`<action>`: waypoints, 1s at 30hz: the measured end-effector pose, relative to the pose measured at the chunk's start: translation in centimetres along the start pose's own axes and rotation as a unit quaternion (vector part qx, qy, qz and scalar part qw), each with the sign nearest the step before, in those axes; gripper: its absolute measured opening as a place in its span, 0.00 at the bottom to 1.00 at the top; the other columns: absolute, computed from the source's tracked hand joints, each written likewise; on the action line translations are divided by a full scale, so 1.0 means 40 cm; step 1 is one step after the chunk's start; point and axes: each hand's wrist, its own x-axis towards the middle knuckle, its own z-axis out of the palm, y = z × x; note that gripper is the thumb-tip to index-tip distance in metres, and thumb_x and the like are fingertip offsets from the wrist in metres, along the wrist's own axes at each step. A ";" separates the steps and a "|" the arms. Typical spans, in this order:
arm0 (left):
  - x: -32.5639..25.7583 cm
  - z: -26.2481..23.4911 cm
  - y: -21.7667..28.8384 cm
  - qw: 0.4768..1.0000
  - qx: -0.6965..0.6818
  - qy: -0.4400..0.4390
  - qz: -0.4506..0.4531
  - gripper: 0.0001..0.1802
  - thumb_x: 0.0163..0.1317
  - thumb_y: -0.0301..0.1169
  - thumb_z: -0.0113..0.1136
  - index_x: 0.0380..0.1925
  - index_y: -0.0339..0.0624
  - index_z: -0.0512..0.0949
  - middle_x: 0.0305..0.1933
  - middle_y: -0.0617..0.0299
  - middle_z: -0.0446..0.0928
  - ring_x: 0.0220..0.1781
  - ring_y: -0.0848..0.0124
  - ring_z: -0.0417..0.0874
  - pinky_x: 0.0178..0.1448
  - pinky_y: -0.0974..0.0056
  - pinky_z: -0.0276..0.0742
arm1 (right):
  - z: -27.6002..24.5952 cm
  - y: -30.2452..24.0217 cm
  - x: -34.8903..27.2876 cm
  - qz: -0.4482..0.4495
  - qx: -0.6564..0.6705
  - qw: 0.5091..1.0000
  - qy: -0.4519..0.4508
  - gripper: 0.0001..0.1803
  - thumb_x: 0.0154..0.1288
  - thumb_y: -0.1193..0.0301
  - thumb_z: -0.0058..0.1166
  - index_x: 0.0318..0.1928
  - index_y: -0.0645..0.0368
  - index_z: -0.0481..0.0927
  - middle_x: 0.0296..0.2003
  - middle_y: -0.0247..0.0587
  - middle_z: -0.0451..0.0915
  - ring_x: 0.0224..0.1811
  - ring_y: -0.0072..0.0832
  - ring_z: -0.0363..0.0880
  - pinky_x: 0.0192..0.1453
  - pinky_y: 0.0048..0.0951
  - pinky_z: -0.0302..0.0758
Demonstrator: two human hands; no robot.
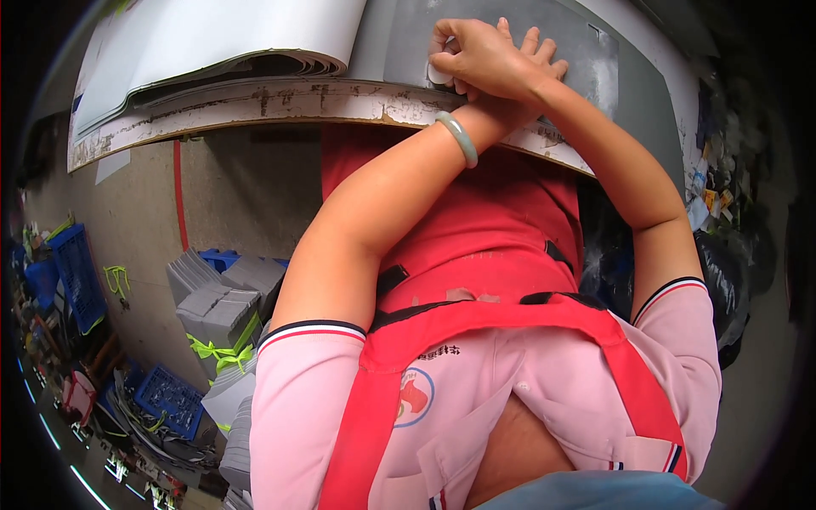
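Both of my hands meet on a grey sheet (395, 42) lying on a worn white tabletop (280, 100). My right hand (476, 55) lies on top, its fingers curled over a small white piece (439, 75) that it presses against the sheet. My left hand (534, 44) is mostly hidden beneath it. Only its outstretched fingertips show, flat on the sheet. A pale green bangle (459, 138) circles my left wrist. I wear a pink shirt and a red apron.
A thick stack of large white sheets (229, 34) lies on the table to the left of my hands. On the floor at left stand bundles of grey sheets (223, 308) tied with yellow-green strap, and blue crates (76, 272). Black bags (731, 280) sit at right.
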 end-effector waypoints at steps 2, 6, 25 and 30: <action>-0.002 0.008 -0.003 1.000 0.013 -0.002 0.005 0.23 0.70 0.47 0.49 0.58 0.50 0.77 0.69 0.50 0.71 0.77 0.46 0.66 0.76 0.21 0.49 | 0.006 -0.011 0.001 0.007 -0.017 1.000 0.009 0.07 0.67 0.71 0.55 0.36 0.64 0.76 0.21 0.37 0.79 0.17 0.19 0.74 0.21 0.24 0.72; -0.014 0.034 -0.015 0.998 -0.027 0.052 0.003 0.25 0.70 0.48 0.50 0.61 0.51 0.76 0.69 0.49 0.71 0.77 0.47 0.66 0.75 0.20 0.50 | -0.006 -0.040 -0.004 0.010 -0.041 0.996 -0.080 0.07 0.67 0.71 0.56 0.39 0.63 0.77 0.23 0.37 0.81 0.19 0.20 0.76 0.24 0.25 0.74; -0.018 -0.011 -0.003 0.999 -0.024 -0.001 -0.028 0.24 0.67 0.45 0.58 0.60 0.50 0.79 0.70 0.52 0.71 0.78 0.51 0.65 0.74 0.20 0.50 | 0.082 0.037 -0.074 -0.152 -0.320 0.784 0.510 0.14 0.68 0.59 0.61 0.45 0.54 0.86 0.40 0.49 0.88 0.38 0.45 0.87 0.45 0.50 0.83; 0.010 0.060 -0.005 0.995 0.007 0.098 -0.030 0.18 0.67 0.35 0.55 0.53 0.41 0.82 0.64 0.50 0.76 0.73 0.51 0.70 0.72 0.19 0.50 | -0.190 0.176 -0.105 -0.059 -0.048 0.978 0.193 0.15 0.73 0.61 0.62 0.47 0.61 0.86 0.36 0.29 0.85 0.40 0.15 0.79 0.51 0.23 0.76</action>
